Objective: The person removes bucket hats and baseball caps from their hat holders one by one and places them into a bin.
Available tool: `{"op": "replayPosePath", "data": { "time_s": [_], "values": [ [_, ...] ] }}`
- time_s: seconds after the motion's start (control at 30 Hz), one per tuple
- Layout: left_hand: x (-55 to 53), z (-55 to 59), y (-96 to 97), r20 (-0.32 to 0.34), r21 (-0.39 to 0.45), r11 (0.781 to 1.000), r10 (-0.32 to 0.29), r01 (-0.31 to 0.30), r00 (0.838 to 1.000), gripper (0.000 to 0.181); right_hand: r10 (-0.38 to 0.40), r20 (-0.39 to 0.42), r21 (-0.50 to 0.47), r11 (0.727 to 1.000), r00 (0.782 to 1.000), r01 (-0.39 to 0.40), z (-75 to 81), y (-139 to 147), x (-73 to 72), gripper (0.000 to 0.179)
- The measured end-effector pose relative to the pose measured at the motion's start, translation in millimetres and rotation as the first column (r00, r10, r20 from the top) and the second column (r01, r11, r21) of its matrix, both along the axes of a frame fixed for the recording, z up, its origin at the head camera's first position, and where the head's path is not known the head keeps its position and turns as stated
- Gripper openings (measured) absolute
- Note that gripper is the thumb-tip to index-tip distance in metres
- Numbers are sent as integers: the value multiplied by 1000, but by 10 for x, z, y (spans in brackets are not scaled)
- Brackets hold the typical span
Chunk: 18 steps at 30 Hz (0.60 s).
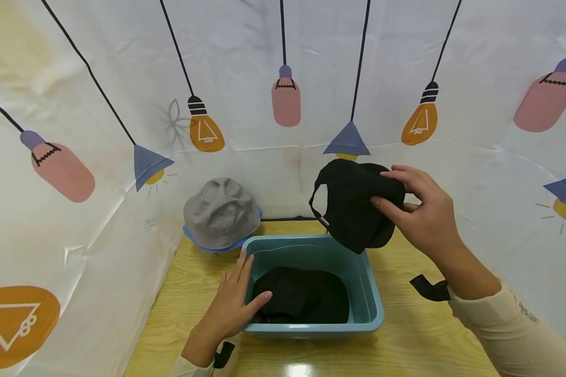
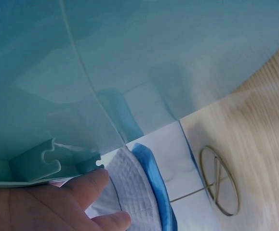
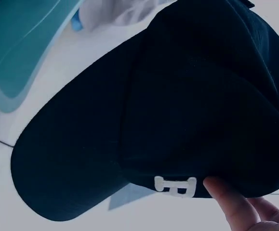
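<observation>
My right hand [image 1: 422, 209] holds a black baseball cap [image 1: 351, 204] by its crown, above the back right of a teal plastic bin [image 1: 374, 314]. A white letter shows on the cap's front in the right wrist view, next to a fingertip [image 3: 226, 202]. The strap opening faces left in the head view. My left hand [image 1: 231, 303] rests on the bin's left rim with its fingers spread and fairly straight. Inside the bin lies another black cap [image 1: 306, 296]. In the left wrist view, fingers [image 2: 88, 187] lie over the bin's edge.
A grey bucket hat [image 1: 221, 214] with a blue brim edge sits behind the bin at the left. A wire stand base [image 2: 221, 183] shows near it in the left wrist view. White sheeting with printed lamps [image 1: 285, 102] rises behind and beside the wooden table [image 1: 415, 335].
</observation>
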State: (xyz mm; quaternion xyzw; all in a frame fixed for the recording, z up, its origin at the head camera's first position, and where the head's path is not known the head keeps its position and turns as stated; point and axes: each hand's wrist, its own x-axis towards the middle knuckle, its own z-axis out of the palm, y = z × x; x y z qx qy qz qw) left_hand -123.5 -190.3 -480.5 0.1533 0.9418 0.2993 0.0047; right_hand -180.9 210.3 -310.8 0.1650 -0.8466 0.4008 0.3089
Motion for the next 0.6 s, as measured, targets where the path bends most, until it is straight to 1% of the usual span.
{"op": "replayPosePath", "data": {
  "time_s": [0.27,0.6],
  "values": [
    [-5,2,0,1,1,1000,4,-4,1000,91,40,13,-14,999,999,-40,40,-123,97,46],
    [-14,-2,4,-1,-9,1000,6,-6,1000,92,81,54,10,997,995,-82,66,-273,197,42]
  ]
}}
